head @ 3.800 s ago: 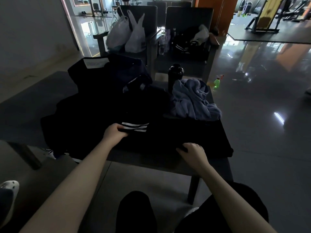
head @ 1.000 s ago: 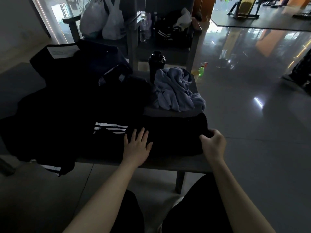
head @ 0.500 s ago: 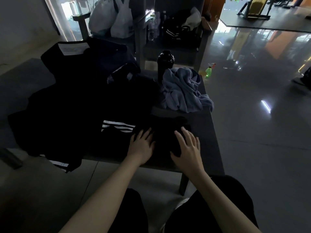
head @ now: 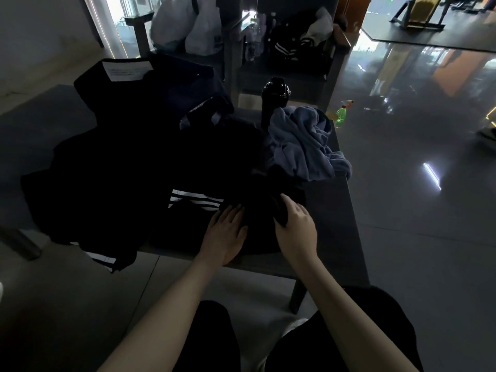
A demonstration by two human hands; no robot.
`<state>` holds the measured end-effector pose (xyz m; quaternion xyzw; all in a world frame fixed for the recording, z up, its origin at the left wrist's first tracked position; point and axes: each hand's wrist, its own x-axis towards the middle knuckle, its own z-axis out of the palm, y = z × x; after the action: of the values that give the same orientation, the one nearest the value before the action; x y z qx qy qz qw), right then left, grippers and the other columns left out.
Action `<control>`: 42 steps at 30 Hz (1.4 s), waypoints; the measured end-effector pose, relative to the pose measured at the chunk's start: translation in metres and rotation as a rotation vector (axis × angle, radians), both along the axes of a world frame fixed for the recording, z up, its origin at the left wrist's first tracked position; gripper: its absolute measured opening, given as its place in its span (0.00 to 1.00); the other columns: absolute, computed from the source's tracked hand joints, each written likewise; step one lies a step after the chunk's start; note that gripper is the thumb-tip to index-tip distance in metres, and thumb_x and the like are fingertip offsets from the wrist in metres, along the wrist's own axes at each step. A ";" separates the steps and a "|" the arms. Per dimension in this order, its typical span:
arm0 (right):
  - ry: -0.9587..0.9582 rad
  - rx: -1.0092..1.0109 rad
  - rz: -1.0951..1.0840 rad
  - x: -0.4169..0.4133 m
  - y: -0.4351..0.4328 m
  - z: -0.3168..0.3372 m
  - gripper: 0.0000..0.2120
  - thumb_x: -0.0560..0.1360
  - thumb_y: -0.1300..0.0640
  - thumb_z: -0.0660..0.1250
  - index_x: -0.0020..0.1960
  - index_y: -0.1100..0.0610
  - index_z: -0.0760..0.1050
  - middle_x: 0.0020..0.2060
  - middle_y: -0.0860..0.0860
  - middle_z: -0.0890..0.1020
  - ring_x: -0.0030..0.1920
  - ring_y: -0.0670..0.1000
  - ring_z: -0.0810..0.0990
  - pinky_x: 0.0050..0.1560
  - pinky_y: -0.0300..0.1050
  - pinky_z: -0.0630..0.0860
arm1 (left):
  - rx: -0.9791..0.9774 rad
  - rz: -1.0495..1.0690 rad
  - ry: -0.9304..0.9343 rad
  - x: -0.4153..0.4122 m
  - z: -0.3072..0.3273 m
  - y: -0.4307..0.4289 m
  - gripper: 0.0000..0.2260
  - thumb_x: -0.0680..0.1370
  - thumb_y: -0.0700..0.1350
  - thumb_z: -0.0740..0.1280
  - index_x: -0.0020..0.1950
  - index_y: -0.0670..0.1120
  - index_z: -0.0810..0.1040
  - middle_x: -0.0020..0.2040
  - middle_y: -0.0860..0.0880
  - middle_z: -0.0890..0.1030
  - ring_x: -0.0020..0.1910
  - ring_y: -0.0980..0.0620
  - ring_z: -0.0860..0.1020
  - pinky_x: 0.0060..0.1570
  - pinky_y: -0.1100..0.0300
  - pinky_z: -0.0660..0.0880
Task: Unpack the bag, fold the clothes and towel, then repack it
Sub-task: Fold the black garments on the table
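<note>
Where the right hand (head: 295, 229) grips black cloth (head: 259, 210), edges blur; too dark.

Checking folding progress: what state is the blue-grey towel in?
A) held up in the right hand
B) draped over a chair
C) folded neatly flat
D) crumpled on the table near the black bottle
D: the towel lies bunched in a heap on the table, just in front of the black bottle.
</note>
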<state>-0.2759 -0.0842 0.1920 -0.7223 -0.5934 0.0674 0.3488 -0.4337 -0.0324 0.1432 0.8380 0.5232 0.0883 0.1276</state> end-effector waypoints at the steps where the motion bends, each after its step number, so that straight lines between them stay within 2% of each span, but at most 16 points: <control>1: -0.035 -0.022 0.028 -0.005 0.000 -0.003 0.23 0.74 0.58 0.67 0.69 0.58 0.70 0.62 0.53 0.78 0.63 0.56 0.74 0.62 0.52 0.71 | -0.042 -0.005 -0.071 -0.002 0.004 0.002 0.37 0.71 0.59 0.38 0.77 0.47 0.59 0.77 0.51 0.61 0.76 0.53 0.55 0.72 0.59 0.48; 4: -0.147 -0.156 0.055 -0.010 -0.004 -0.014 0.24 0.74 0.56 0.66 0.70 0.57 0.69 0.64 0.52 0.77 0.66 0.55 0.72 0.65 0.51 0.67 | -0.142 0.020 -0.266 -0.013 0.014 0.010 0.23 0.80 0.49 0.53 0.75 0.44 0.62 0.74 0.46 0.65 0.75 0.49 0.60 0.71 0.60 0.53; 6: -0.206 -0.207 0.043 -0.008 -0.006 -0.019 0.25 0.75 0.54 0.66 0.70 0.56 0.68 0.64 0.51 0.77 0.66 0.54 0.72 0.65 0.50 0.66 | -0.008 0.080 -0.112 -0.026 0.014 0.016 0.23 0.82 0.48 0.56 0.76 0.47 0.59 0.77 0.49 0.60 0.76 0.51 0.55 0.74 0.55 0.48; 9: -0.187 -0.220 0.000 -0.011 -0.004 -0.014 0.26 0.75 0.52 0.65 0.71 0.55 0.66 0.65 0.51 0.76 0.65 0.54 0.72 0.63 0.50 0.67 | 0.048 0.114 0.127 -0.045 0.005 0.015 0.25 0.82 0.55 0.48 0.78 0.49 0.54 0.79 0.53 0.51 0.78 0.52 0.46 0.74 0.48 0.41; 13: -0.138 -0.171 -0.033 -0.026 0.006 -0.003 0.27 0.76 0.51 0.64 0.73 0.53 0.64 0.70 0.52 0.71 0.67 0.57 0.69 0.62 0.53 0.68 | 0.036 0.132 0.141 -0.046 -0.008 0.010 0.38 0.71 0.60 0.31 0.78 0.50 0.55 0.78 0.54 0.53 0.78 0.52 0.48 0.73 0.49 0.46; 17: -0.392 -0.479 0.155 -0.037 0.008 -0.015 0.33 0.75 0.35 0.57 0.76 0.47 0.55 0.76 0.52 0.57 0.74 0.57 0.57 0.69 0.55 0.58 | 0.021 0.128 0.147 -0.045 -0.009 0.014 0.34 0.75 0.61 0.34 0.78 0.51 0.53 0.79 0.55 0.51 0.78 0.52 0.47 0.74 0.51 0.46; 19: -0.367 -0.589 0.235 -0.035 0.008 -0.015 0.37 0.73 0.28 0.52 0.76 0.45 0.53 0.77 0.50 0.55 0.75 0.55 0.54 0.71 0.56 0.54 | 0.019 0.129 0.139 -0.045 -0.008 0.014 0.38 0.72 0.61 0.31 0.78 0.51 0.53 0.79 0.55 0.51 0.77 0.52 0.47 0.73 0.51 0.45; 21: -0.243 -0.537 0.255 -0.027 0.011 -0.006 0.32 0.75 0.31 0.51 0.74 0.44 0.61 0.75 0.49 0.61 0.74 0.54 0.57 0.70 0.54 0.56 | 0.016 0.130 0.145 -0.044 -0.007 0.013 0.38 0.71 0.61 0.31 0.78 0.51 0.53 0.79 0.55 0.51 0.77 0.53 0.47 0.73 0.52 0.44; 23: -0.254 -0.334 0.242 -0.018 0.018 0.001 0.23 0.78 0.38 0.54 0.71 0.45 0.68 0.72 0.48 0.66 0.71 0.53 0.61 0.67 0.52 0.59 | 0.027 0.114 0.168 -0.045 -0.005 0.012 0.34 0.75 0.61 0.34 0.78 0.50 0.52 0.79 0.55 0.51 0.77 0.53 0.47 0.73 0.52 0.44; 25: -0.408 -0.246 0.277 -0.008 0.029 0.000 0.24 0.79 0.42 0.57 0.73 0.46 0.64 0.75 0.48 0.60 0.74 0.53 0.56 0.71 0.55 0.53 | 0.040 0.089 0.152 -0.047 -0.005 0.013 0.36 0.73 0.60 0.33 0.78 0.50 0.54 0.78 0.54 0.54 0.77 0.52 0.49 0.73 0.52 0.45; 28: -0.435 -0.463 0.320 0.002 0.039 -0.011 0.29 0.78 0.37 0.53 0.76 0.43 0.53 0.78 0.47 0.47 0.77 0.53 0.43 0.73 0.62 0.40 | 0.004 0.010 0.149 -0.049 -0.005 0.017 0.38 0.70 0.61 0.31 0.78 0.51 0.53 0.79 0.55 0.51 0.77 0.53 0.47 0.73 0.52 0.44; 31: -0.381 -0.597 0.264 0.008 0.037 -0.019 0.31 0.77 0.33 0.49 0.76 0.40 0.47 0.78 0.48 0.47 0.77 0.54 0.46 0.73 0.60 0.47 | -0.006 -0.081 0.164 -0.052 -0.002 0.025 0.38 0.70 0.62 0.31 0.78 0.53 0.51 0.78 0.57 0.48 0.77 0.55 0.44 0.74 0.53 0.42; 35: -0.439 -0.641 0.182 0.014 0.021 -0.016 0.33 0.75 0.30 0.48 0.76 0.41 0.48 0.77 0.48 0.50 0.75 0.56 0.51 0.70 0.60 0.57 | 0.034 -0.174 0.221 -0.052 0.002 0.035 0.36 0.72 0.62 0.33 0.78 0.52 0.53 0.78 0.57 0.51 0.77 0.54 0.46 0.74 0.52 0.43; 37: -0.462 -0.648 0.147 0.016 0.014 -0.013 0.34 0.74 0.29 0.49 0.76 0.42 0.49 0.77 0.49 0.52 0.74 0.57 0.53 0.67 0.60 0.60 | 0.107 -0.143 0.238 -0.047 0.006 0.037 0.29 0.78 0.59 0.42 0.77 0.50 0.60 0.77 0.53 0.58 0.77 0.50 0.54 0.73 0.49 0.49; 39: -0.480 -0.654 0.120 0.019 0.004 -0.011 0.35 0.74 0.29 0.50 0.77 0.43 0.50 0.77 0.50 0.54 0.73 0.58 0.55 0.65 0.59 0.63 | 0.234 -0.100 0.140 -0.036 0.014 0.029 0.20 0.79 0.48 0.59 0.71 0.46 0.70 0.71 0.48 0.71 0.71 0.47 0.67 0.69 0.45 0.63; 42: -0.508 -0.667 0.081 0.023 -0.007 -0.010 0.36 0.73 0.28 0.51 0.76 0.43 0.51 0.75 0.51 0.57 0.71 0.58 0.57 0.62 0.56 0.66 | 0.392 -0.119 -0.154 -0.019 0.031 0.004 0.17 0.75 0.44 0.57 0.60 0.45 0.78 0.57 0.48 0.79 0.58 0.48 0.76 0.57 0.51 0.73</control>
<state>-0.2527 -0.0908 0.1824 -0.7653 -0.6341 0.0894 -0.0646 -0.4529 -0.0284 0.1742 0.8669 0.4342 0.2446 0.0067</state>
